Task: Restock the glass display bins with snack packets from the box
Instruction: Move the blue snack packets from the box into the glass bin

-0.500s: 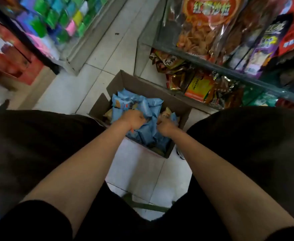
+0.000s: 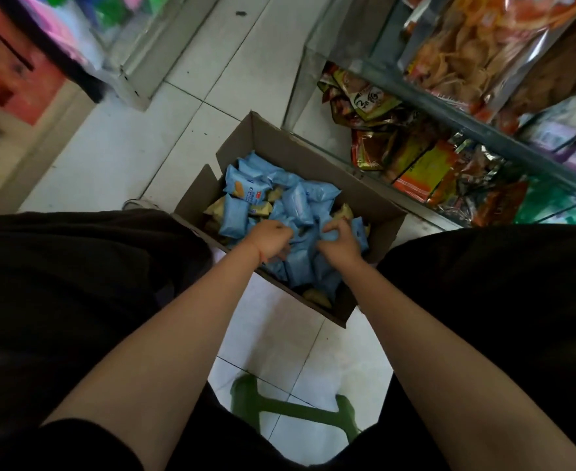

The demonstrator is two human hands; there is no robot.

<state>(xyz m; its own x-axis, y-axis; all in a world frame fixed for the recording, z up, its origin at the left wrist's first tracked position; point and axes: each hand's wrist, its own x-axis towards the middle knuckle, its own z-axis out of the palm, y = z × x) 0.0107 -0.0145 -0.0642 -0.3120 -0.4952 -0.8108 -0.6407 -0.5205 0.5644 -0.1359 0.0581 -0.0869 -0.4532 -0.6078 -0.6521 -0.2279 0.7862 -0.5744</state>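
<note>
**Both hands deep in the box**

Down in the cardboard box (image 2: pixel 375 205), much is buried: my fingertips vanish among the blue packets (image 2: pixel 297 202), so I cannot count what each hand has. My knees in dark cloth cut off the box's near corners, and the upper shelves are blurred at the frame's edge.

The box is plain brown card, flaps up, on pale glossy floor tiles (image 2: pixel 116 158). The packets are soft, crinkly pillows of blue film; a few yellow packets (image 2: pixel 218 207) peek from beneath. Just beside the box on my right stands the glass bin (image 2: pixel 300 83), its clear wall showing shiny foil bags (image 2: pixel 416 164) heaped inside. A green plastic stool (image 2: pixel 280 409) shows between my legs.

My left hand (image 2: pixel 269 241) is curled, gripping blue packets. My right hand (image 2: pixel 339 243) is curled too, pinching a bunch of the same blue film.
</note>
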